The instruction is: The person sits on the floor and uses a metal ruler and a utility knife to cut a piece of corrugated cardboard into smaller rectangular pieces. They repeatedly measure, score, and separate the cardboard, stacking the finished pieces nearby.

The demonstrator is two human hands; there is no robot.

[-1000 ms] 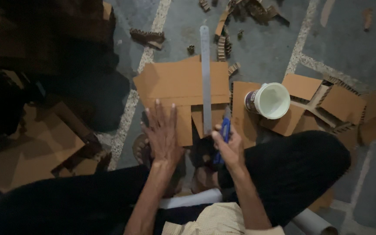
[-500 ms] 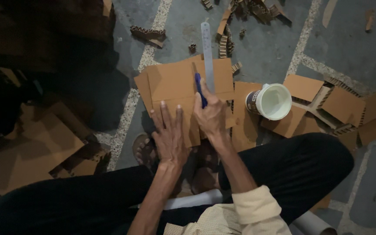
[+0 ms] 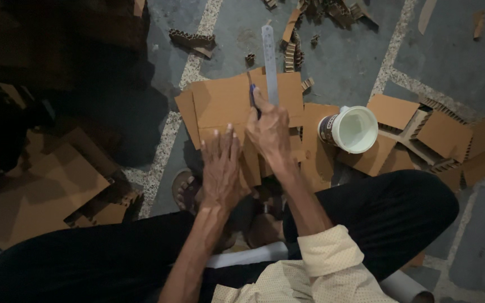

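Since a second ago, the right hand (image 3: 269,130) has travelled away from the person's lap and up the cardboard sheet (image 3: 225,104), carrying the blue-handled tool with it; half a second ago it was already on the sheet, and now it sits a little further up, close beside the ruler. The left hand has kept its place, flat on the near part of the cardboard.

Seen from the head camera, the right hand is closed around a blue-handled cutter (image 3: 252,96), whose tip touches the cardboard sheet just left of the metal ruler (image 3: 269,59). Whether the blade is out is too small to tell. The ruler lies lengthwise across the sheet, its far end reaching onto the grey floor (image 3: 343,62). The left hand (image 3: 220,168) lies open, fingers spread wide, pressing on the near edge of the same sheet and holding nothing.

The sheet rests on the floor between the person's knees, overlapping other brown pieces. Just right of it a white plastic cup (image 3: 352,129) lies tilted on its side upon cardboard scraps (image 3: 422,134), mouth turned towards the camera. Corrugated strips (image 3: 292,50) are scattered on the floor beyond the ruler. More flat cardboard (image 3: 35,196) lies in shadow to the left. A sandalled foot (image 3: 186,191) shows beneath the left wrist, beside the dark trouser leg (image 3: 388,219).
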